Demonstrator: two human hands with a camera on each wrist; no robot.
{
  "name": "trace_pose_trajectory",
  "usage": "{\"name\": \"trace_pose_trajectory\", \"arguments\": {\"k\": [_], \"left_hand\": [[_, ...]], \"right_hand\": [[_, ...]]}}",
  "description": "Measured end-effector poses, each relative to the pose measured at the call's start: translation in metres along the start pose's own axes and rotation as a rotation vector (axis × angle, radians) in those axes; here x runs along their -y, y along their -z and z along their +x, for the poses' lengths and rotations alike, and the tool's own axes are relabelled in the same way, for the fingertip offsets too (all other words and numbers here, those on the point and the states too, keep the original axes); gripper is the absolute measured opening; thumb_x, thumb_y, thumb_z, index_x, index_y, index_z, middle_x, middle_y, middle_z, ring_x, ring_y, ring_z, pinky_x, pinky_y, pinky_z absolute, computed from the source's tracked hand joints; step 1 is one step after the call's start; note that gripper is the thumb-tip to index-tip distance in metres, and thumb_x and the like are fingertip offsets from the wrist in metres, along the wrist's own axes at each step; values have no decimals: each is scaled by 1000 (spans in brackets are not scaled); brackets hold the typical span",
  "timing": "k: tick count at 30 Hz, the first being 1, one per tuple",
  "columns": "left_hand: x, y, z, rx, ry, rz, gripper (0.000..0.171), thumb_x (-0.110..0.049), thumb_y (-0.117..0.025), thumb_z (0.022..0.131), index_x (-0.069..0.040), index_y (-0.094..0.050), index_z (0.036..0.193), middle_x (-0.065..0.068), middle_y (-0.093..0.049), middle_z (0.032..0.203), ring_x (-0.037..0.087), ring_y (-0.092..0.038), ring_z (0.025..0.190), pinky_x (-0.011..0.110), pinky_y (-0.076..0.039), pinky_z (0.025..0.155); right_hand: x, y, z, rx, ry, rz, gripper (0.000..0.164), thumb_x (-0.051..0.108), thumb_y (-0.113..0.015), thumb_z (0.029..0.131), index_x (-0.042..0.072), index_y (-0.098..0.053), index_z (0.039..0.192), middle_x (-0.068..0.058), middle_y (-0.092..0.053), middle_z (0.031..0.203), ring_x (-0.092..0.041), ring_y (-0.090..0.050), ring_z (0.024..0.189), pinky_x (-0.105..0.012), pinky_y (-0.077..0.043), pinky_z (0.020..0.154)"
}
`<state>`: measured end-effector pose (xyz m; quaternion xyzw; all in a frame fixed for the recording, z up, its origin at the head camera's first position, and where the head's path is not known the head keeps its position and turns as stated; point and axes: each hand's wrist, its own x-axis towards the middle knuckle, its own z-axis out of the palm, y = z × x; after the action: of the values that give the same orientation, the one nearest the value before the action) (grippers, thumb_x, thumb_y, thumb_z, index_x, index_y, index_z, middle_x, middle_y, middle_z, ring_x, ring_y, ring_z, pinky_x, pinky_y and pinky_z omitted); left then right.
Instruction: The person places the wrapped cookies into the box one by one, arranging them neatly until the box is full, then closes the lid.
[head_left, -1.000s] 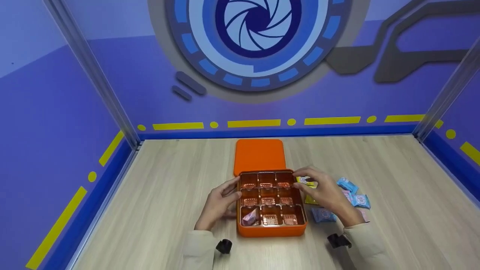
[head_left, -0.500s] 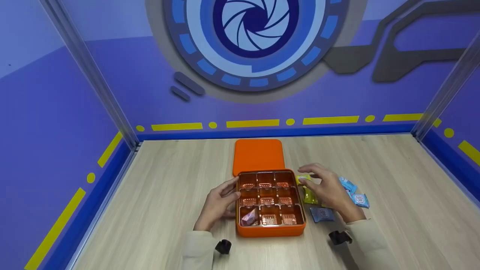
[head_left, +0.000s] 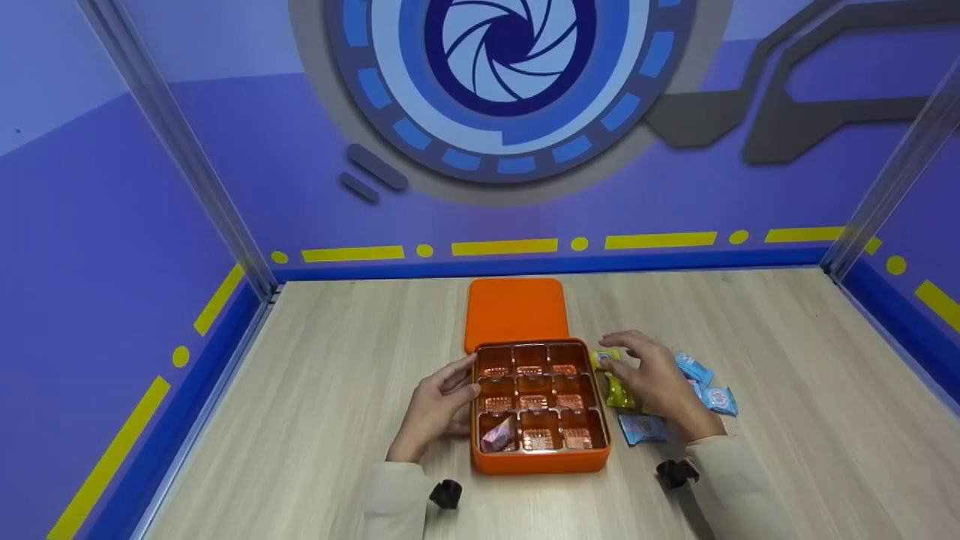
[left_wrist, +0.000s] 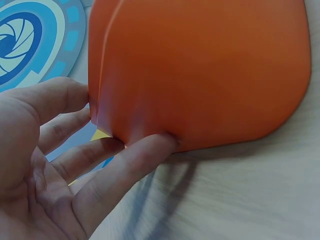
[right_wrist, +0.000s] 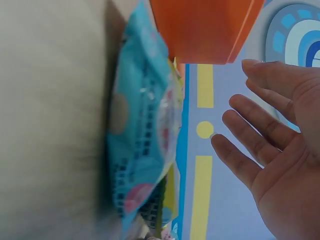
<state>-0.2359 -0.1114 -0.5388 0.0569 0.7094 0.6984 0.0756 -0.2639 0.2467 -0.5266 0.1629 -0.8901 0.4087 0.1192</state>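
Note:
An orange box (head_left: 540,461) with a shiny copper-coloured divided tray rests on the table. One pink-purple wrapped candy (head_left: 498,433) lies in its near left compartment. My left hand (head_left: 433,411) touches the box's left side with extended fingertips, seen close on the orange wall in the left wrist view. Just right of the box, my right hand (head_left: 660,382) hovers over wrapped candies, its fingers loosely bent and holding nothing. Beneath and beside it lie a yellow candy (head_left: 606,355), a green one (head_left: 619,393) and a blue one (head_left: 643,429). A light blue wrapper (right_wrist: 142,120) fills the right wrist view's middle.
Behind the box lies an orange lid (head_left: 516,311), its near edge overlapped by the box. More blue candies (head_left: 718,400) lie right of my right hand, partly hidden by it. Purple-blue panels (head_left: 360,210) wall the wooden table (head_left: 322,360) at the back and sides.
My right hand has come off the box's right edge and shifted slightly right, over the candies, uncovering more of them. My left hand stays against the box.

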Motion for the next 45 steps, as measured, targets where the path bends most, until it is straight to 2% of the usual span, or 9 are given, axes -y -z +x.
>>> {"name": "trace_pose_trajectory", "arguments": {"k": [11,20,29,32,38,45], "left_hand": [[0,0,-1,5,-1,-3,56,-11,-72,102,-10,-55,156,23,-50,157,39,-59,134,47,-65,64],[-1,1,-1,7,-4,0,56,-11,-71,104,-10,-54,157,23,-49,158,39,-57,137,46,-65,65],[0,0,-2,4,1,1,56,-11,-71,103,-11,-54,157,22,-50,157,39,-56,137,46,-65,65],[1,0,-2,3,4,-1,57,-11,-71,103,-11,-55,157,22,-50,157,39,-57,137,47,-65,65],[1,0,-1,5,2,-12,56,-11,-72,102,-10,-56,156,22,-51,156,39,-58,135,48,-65,66],[1,0,0,13,-6,-7,57,-10,-72,102,-10,-55,156,24,-49,157,40,-56,137,47,-65,65]], "right_hand": [[-6,-2,0,50,-40,-9,31,4,-72,102,0,-70,132,-18,-68,135,-42,-60,130,-66,-46,109],[-7,0,0,183,-115,-17,41,4,-67,104,1,-62,145,-22,-59,148,-46,-49,142,-66,-37,115],[-11,-1,-2,243,-111,26,43,1,-62,106,-3,-58,148,-24,-60,147,-42,-60,132,-60,-48,109],[-11,0,-3,244,-120,35,41,1,-64,105,-3,-60,146,-23,-63,143,-41,-62,129,-60,-50,107],[-10,-1,-2,223,-144,-17,36,3,-71,101,0,-68,137,-19,-66,137,-42,-60,130,-63,-46,110],[-11,-1,-1,194,-91,-104,30,2,-76,97,0,-73,126,-17,-69,125,-40,-64,121,-64,-49,106]]}}
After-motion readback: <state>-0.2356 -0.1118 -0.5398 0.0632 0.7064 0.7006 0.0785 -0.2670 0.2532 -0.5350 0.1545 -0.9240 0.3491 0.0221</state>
